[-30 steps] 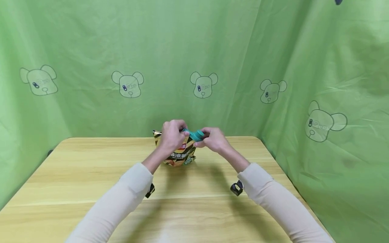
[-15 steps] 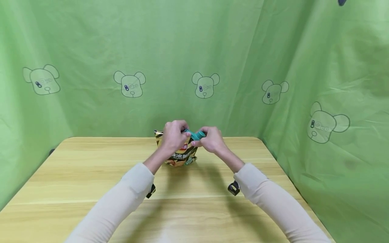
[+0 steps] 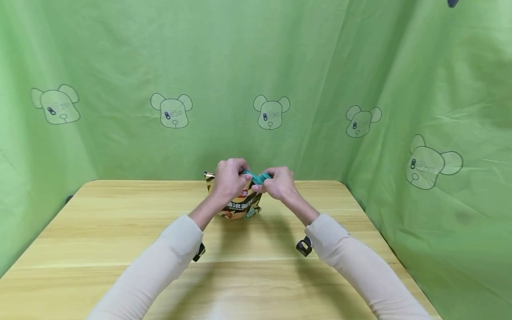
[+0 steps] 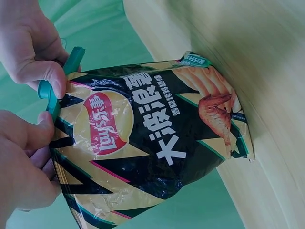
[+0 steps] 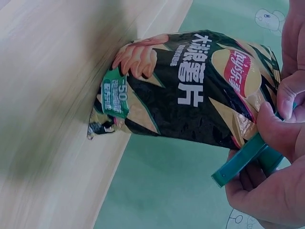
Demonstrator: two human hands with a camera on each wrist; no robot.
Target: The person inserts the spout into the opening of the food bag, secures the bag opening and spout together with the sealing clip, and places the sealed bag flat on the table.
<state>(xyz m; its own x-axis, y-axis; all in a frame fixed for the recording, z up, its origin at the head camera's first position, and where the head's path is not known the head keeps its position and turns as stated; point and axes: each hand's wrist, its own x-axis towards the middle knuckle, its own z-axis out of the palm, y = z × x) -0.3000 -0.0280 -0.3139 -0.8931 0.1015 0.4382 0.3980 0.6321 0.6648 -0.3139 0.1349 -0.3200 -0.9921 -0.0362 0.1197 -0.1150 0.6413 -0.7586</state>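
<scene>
A black-and-gold bag of potato chips (image 3: 240,205) is upright at the far part of the table, its lower end at the tabletop. A teal bag clip (image 3: 258,178) lies across the bag's top edge; in the right wrist view the clip (image 5: 240,160) sticks out past the bag's corner. My left hand (image 3: 229,180) pinches the bag's top edge and the clip's near part between thumb and fingers. My right hand (image 3: 280,183) grips the clip's right end, thumb in front. The left thumb (image 4: 40,129) and right thumb almost meet. Fingers behind the bag are partly hidden.
The wooden table (image 3: 132,231) spreads out below the arms. Green curtain (image 3: 224,62) with bear-head outlines surrounds its back and sides. Black wrist mounts (image 3: 305,246) hang under the sleeves.
My right hand has moved slightly left, closer to the left hand, and now covers more of the clip's round end. The bag and left hand have stayed nearly in place.
</scene>
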